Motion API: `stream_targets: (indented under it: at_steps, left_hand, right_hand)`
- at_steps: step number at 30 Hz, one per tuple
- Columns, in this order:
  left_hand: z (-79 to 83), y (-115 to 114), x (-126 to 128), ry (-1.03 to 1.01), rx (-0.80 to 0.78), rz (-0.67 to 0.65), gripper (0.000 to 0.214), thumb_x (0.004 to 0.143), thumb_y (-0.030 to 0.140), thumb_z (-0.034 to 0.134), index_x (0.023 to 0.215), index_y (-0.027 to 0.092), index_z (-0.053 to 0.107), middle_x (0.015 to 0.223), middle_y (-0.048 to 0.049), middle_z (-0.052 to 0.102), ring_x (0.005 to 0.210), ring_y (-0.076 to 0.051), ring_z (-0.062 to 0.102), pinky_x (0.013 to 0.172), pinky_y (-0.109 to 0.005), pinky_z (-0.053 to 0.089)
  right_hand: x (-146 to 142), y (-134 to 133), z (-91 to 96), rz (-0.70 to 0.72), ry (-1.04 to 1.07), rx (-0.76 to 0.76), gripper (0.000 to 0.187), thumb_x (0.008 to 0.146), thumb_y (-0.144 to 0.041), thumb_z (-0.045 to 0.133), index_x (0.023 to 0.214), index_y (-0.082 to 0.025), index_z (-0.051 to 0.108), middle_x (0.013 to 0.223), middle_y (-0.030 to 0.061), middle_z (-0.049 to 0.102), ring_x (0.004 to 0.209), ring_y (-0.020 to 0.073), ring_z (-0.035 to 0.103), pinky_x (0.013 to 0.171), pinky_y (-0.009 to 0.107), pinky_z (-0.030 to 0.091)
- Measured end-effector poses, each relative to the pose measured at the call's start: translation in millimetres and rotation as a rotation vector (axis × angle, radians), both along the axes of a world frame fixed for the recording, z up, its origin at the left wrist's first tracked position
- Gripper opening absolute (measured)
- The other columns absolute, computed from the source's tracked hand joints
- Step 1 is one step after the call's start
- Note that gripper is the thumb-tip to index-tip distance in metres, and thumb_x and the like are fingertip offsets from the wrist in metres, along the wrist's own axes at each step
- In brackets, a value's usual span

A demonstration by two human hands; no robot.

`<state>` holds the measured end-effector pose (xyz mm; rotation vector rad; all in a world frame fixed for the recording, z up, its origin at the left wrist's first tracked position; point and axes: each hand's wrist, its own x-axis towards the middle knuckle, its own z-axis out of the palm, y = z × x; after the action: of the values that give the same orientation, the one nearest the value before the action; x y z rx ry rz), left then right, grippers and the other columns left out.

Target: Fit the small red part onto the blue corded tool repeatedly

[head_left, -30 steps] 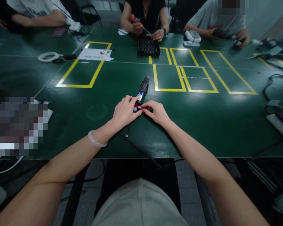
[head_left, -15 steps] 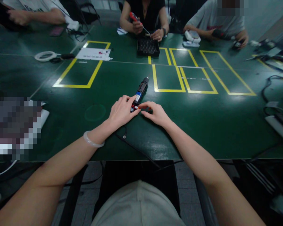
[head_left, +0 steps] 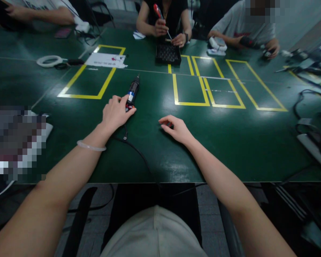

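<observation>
My left hand (head_left: 116, 111) is closed around the rear part of a black electric screwdriver (head_left: 133, 86) with a blue and silver label and a bit of red near the back. Its tip points away from me, over the green table (head_left: 149, 150). From the tool's rear end a thin black cord (head_left: 137, 151) runs across the table and over the front edge. To the right of the screwdriver, apart from it, my right hand (head_left: 178, 130) hovers at or just above the table. Its fingers are bent, thumb and index finger apart, with nothing visible between them.
Yellow tape rectangles (head_left: 192, 104) mark the table. A white sheet (head_left: 105, 60) and a white ring-shaped item (head_left: 49, 61) lie far left. Across from me a person holds a red screwdriver (head_left: 158, 12) over a black tray (head_left: 168, 55). Cables (head_left: 301, 103) lie at right.
My left hand has moved left and slightly away from me, carrying the electric screwdriver from beside my right hand. The right hand has stayed nearly in place.
</observation>
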<state>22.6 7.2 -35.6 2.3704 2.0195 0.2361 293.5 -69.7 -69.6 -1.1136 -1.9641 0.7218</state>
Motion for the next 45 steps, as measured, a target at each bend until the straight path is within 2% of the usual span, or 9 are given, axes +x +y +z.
stream_targets:
  at_steps: [9, 19, 23, 26, 29, 35, 39, 45]
  left_hand:
    - [-2.1, 35.7, -66.8, -0.054, 0.075, 0.239, 0.073, 0.092, 0.062, 0.051, 0.149, 0.016, 0.048, 0.142, -0.0233, 0.046, 0.126, -0.041, 0.047, 0.100, -0.058, 0.040]
    - [-5.4, 57.8, -118.8, -0.075, 0.068, 0.426, 0.076, 0.093, 0.060, 0.048, 0.152, 0.014, 0.040, 0.151, -0.0208, 0.036, 0.131, -0.041, 0.038, 0.105, -0.063, 0.032]
    - [-11.8, 56.9, -125.6, -0.092, 0.107, 0.379, 0.070, 0.099, 0.056, 0.037, 0.152, 0.010, 0.038, 0.153, -0.0185, 0.031, 0.132, -0.040, 0.032, 0.105, -0.066, 0.025]
    - [-15.6, 55.8, -125.4, -0.070, 0.139, 0.342, 0.066, 0.100, 0.057, 0.032, 0.148, 0.014, 0.046, 0.152, -0.0150, 0.030, 0.131, -0.039, 0.028, 0.104, -0.063, 0.026]
    - [-16.4, 57.3, -124.8, -0.069, 0.130, 0.339, 0.064, 0.099, 0.057, 0.036, 0.145, 0.016, 0.052, 0.150, -0.0140, 0.032, 0.129, -0.036, 0.028, 0.103, -0.061, 0.030]
    - [-13.1, 58.9, -124.7, -0.097, 0.114, 0.350, 0.063, 0.096, 0.054, 0.047, 0.147, 0.017, 0.051, 0.147, -0.0147, 0.037, 0.125, -0.035, 0.035, 0.103, -0.063, 0.032]
    - [-11.2, 57.4, -124.3, -0.083, 0.127, 0.353, 0.062, 0.096, 0.054, 0.047, 0.146, 0.017, 0.053, 0.144, -0.0162, 0.041, 0.122, -0.034, 0.038, 0.101, -0.061, 0.036]
    - [-12.5, 58.5, -127.6, -0.105, 0.133, 0.348, 0.064, 0.094, 0.053, 0.049, 0.145, 0.016, 0.054, 0.144, -0.0154, 0.039, 0.122, -0.035, 0.040, 0.102, -0.063, 0.034]
  right_hand:
    - [-0.4, 0.5, 0.7, 0.019, -0.021, -0.004, 0.017, 0.092, -0.021, 0.058, 0.106, -0.019, 0.069, 0.100, 0.0055, 0.071, 0.088, 0.0173, 0.065, 0.079, 0.033, 0.053]
    - [-0.1, 1.1, -1.8, 0.022, -0.008, 0.012, 0.019, 0.093, -0.022, 0.057, 0.107, -0.019, 0.068, 0.101, 0.0057, 0.071, 0.090, 0.0172, 0.066, 0.080, 0.032, 0.053]
    - [-0.8, 0.3, -0.5, 0.015, -0.017, -0.005, 0.018, 0.093, -0.023, 0.057, 0.106, -0.019, 0.068, 0.102, 0.0059, 0.071, 0.090, 0.0174, 0.066, 0.080, 0.032, 0.053]
    - [-1.5, -0.6, 0.6, 0.016, -0.025, -0.025, 0.018, 0.093, -0.023, 0.057, 0.106, -0.020, 0.068, 0.102, 0.0056, 0.071, 0.090, 0.0175, 0.066, 0.081, 0.032, 0.054]
    - [-1.8, -0.9, 0.7, 0.018, -0.030, -0.037, 0.018, 0.092, -0.023, 0.057, 0.105, -0.020, 0.069, 0.101, 0.0054, 0.071, 0.090, 0.0175, 0.066, 0.082, 0.033, 0.054]
    - [-2.0, 0.1, -0.5, 0.020, -0.028, -0.041, 0.019, 0.092, -0.024, 0.058, 0.105, -0.018, 0.069, 0.100, 0.0063, 0.071, 0.088, 0.0178, 0.065, 0.081, 0.033, 0.053]
    - [-2.3, 0.3, -0.6, 0.016, -0.035, -0.041, 0.018, 0.092, -0.024, 0.057, 0.105, -0.019, 0.069, 0.101, 0.0059, 0.071, 0.088, 0.0175, 0.065, 0.081, 0.032, 0.052]
    - [-2.0, 0.0, -0.8, 0.009, -0.040, -0.033, 0.017, 0.092, -0.024, 0.058, 0.104, -0.020, 0.070, 0.100, 0.0054, 0.072, 0.089, 0.0178, 0.066, 0.082, 0.033, 0.053]
